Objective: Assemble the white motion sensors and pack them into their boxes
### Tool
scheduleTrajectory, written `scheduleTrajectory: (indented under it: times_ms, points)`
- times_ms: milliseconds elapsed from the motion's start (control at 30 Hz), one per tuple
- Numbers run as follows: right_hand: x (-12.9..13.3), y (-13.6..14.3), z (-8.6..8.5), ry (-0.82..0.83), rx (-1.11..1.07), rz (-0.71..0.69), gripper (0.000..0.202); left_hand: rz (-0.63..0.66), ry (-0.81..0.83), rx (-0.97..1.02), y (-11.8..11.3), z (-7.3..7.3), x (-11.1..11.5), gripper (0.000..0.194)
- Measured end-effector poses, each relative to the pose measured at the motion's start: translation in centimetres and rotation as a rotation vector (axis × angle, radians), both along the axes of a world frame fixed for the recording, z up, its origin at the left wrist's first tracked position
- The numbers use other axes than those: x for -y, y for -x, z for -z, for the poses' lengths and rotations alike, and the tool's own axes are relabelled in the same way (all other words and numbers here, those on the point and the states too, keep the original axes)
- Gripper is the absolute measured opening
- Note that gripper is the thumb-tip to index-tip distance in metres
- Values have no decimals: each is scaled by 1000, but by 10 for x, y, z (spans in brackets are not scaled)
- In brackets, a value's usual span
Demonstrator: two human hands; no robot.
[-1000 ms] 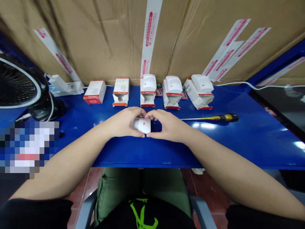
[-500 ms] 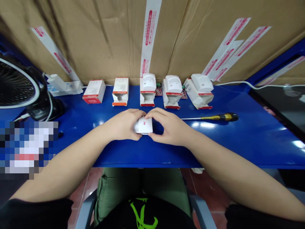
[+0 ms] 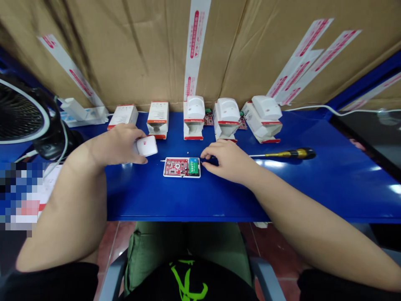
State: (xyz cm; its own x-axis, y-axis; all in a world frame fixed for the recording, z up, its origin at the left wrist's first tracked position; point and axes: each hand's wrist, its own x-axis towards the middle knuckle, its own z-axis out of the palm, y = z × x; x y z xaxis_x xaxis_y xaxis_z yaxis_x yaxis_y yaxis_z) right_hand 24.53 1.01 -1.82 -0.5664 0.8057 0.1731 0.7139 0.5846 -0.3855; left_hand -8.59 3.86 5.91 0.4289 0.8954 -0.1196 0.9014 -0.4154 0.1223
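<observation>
My left hand (image 3: 117, 145) grips the white plastic cover (image 3: 148, 146) of a detector, raised over the blue table on the left. The detector's white base (image 3: 182, 176) lies face up in front of me. In it sit a red circuit board (image 3: 173, 166) and a green and blue battery (image 3: 194, 166). Just right of the battery is my right hand (image 3: 231, 162), its fingers bent but apart, with nothing visible in them. A thin pin-like piece sticks out at the base's left end.
Along the back stand several small cartons (image 3: 158, 113), three with white detectors (image 3: 227, 109) on top. Red circuit boards (image 3: 208, 119) show between them. A screwdriver (image 3: 286, 154) lies at right. A fan (image 3: 21, 113) and a power strip (image 3: 83, 119) are at left.
The white cover has come off the base and moved left in my left hand, exposing the circuit board and battery. My right hand has let go and shifted slightly right.
</observation>
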Motion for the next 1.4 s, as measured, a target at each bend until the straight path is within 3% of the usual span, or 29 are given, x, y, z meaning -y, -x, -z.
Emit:
scheduleTrajectory:
  times_ms: [133, 300, 400, 567, 733, 867, 1000, 1067, 1200, 1400]
  points:
    - [0, 4, 1, 21, 37, -10, 8, -94, 88, -175, 2, 8, -6, 40]
    - [2, 7, -1, 16, 107, 4, 15, -112, 115, -155, 10, 20, -11, 60]
    - [2, 4, -1, 9, 87, -26, 18, -13, 63, -34, 5, 20, -7, 69]
    - [6, 5, 2, -39, 147, -25, 19, 335, 132, 229, -29, 23, 10, 66]
    - [10, 7, 1, -101, 234, -5, 23, 371, 145, 195, -54, 35, 17, 55]
    - [8, 3, -7, -63, -48, 10, 17, 412, 78, 274, -56, 36, 19, 50]
    - [11, 5, -15, 87, -485, 15, 9, 453, 65, 461, -58, 38, 20, 49]
    - [15, 9, -15, 149, -590, -16, 8, 451, 69, 535, -61, 41, 22, 48]
    - [19, 15, -12, 175, -586, -89, 8, 398, 71, 630, -70, 47, 25, 51]
    - [17, 12, -9, 35, -440, -147, 14, 339, 114, 730, -78, 52, 28, 53]
